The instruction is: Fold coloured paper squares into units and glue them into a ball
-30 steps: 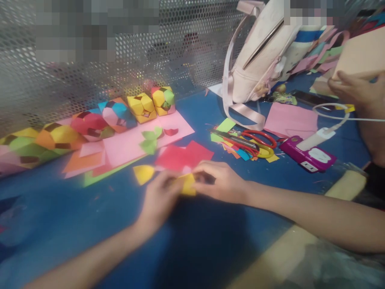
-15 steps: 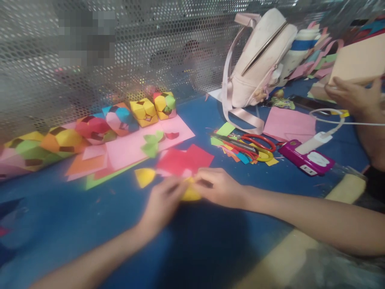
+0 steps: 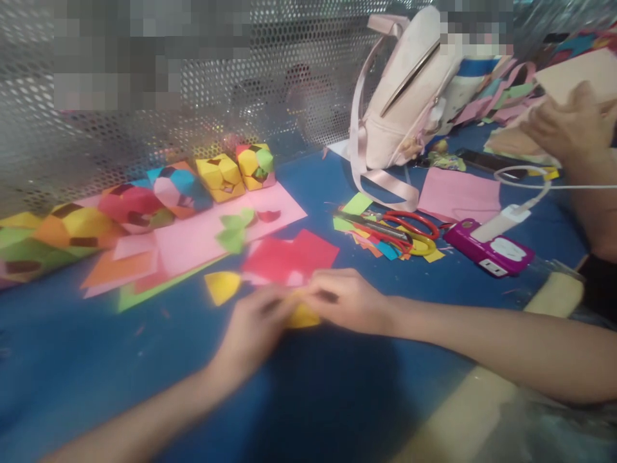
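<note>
A small piece of yellow paper (image 3: 303, 314) is pinched between my two hands just above the blue table. My left hand (image 3: 253, 321) is closed on its left side, and my right hand (image 3: 347, 301) is closed on its right side. The fingers cover much of the paper, so its folds are hard to make out. Right behind my hands lie red paper sheets (image 3: 289, 256), partly over pink ones. Another yellow paper piece (image 3: 222, 287) sits left of my fingertips. Green paper pieces (image 3: 234, 231) rest on a large pink sheet (image 3: 197, 224).
Folded paper balls (image 3: 219, 178) line the perforated metal panel (image 3: 308, 90). Scissors (image 3: 380, 226) lie on colored scraps, beside a purple power adapter (image 3: 489, 247) with a white cable. A pink backpack (image 3: 400, 96) stands behind. At right, another person's hand (image 3: 571, 125) is by a pale board (image 3: 578, 74).
The view has shifted slightly, moving the table things a little left. My hands still pinch the yellow paper. The other person's hand has risen and turned near the pale board.
</note>
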